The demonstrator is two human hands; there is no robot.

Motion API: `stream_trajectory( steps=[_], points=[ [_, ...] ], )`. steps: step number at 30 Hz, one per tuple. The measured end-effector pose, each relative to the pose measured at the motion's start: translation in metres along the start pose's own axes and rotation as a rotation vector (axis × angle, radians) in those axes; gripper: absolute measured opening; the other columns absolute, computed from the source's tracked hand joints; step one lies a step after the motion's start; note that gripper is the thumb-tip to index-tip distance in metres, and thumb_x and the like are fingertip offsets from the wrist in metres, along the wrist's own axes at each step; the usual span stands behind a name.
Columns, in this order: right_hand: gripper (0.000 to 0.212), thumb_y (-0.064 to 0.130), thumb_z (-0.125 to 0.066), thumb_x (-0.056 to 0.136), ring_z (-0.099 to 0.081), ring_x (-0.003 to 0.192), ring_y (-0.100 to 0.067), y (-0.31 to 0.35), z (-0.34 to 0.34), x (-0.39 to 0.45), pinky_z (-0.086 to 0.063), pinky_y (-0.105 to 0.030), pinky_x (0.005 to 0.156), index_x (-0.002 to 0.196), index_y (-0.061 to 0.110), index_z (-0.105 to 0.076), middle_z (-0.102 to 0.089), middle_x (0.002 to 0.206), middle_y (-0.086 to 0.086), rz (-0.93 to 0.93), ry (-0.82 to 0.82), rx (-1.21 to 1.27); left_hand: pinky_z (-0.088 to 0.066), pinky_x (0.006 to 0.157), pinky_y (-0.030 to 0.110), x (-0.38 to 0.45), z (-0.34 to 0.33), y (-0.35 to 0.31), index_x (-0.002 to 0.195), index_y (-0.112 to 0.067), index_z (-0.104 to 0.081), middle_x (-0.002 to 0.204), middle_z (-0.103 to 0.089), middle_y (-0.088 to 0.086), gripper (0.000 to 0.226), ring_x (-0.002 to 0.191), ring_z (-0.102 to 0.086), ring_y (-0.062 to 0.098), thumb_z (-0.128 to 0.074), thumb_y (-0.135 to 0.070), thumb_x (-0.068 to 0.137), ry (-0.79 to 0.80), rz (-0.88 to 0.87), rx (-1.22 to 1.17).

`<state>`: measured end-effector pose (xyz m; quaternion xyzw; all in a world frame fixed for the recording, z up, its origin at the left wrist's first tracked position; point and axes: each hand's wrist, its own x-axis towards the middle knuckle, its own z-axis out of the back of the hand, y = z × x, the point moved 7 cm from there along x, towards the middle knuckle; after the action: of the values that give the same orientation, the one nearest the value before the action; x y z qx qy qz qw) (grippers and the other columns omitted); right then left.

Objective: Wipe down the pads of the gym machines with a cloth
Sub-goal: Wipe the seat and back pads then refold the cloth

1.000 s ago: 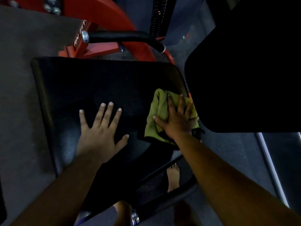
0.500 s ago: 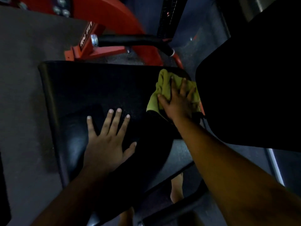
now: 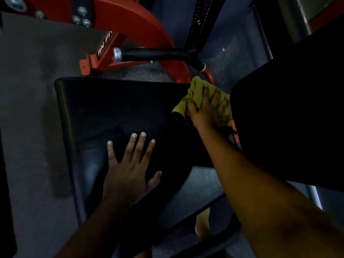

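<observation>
Seat pad (image 3: 115, 108): black, under both my hands.
Cloth (image 3: 195, 94): yellow-green, at the pad's far right corner.
My right hand (image 3: 208, 110): pressing the cloth flat.
My left hand (image 3: 130, 164): spread, bracing.
Technique: overlap strokes, cover edges.

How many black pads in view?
2: the seat pad under both hands, and a second pad at right, partly cut off by the frame. Others may be out of view.

Cloth (image 3: 197, 94) on pad's (image 3: 111, 108) far right corner, frame (image 3: 130, 21) seemingly behind
</observation>
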<state>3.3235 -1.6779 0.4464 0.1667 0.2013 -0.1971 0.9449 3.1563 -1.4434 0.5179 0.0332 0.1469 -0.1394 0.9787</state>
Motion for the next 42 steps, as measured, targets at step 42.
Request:
stream_trajectory(
  steps=[42],
  points=[
    [0.081, 0.076, -0.024, 0.082, 0.002, 0.157, -0.035, 0.115, -0.037, -0.073, -0.014, -0.079, 0.110, 0.158, 0.049, -0.013, -0.005, 0.172, 0.004, 0.582, -0.047, -0.164, -0.005, 0.120, 0.072, -0.010, 0.011, 0.016, 0.158, -0.004, -0.029, 0.169, -0.015, 0.014, 0.079, 0.157, -0.015, 0.026, -0.045, -0.043, 0.091, -0.257, 0.180, -0.157]
  ],
)
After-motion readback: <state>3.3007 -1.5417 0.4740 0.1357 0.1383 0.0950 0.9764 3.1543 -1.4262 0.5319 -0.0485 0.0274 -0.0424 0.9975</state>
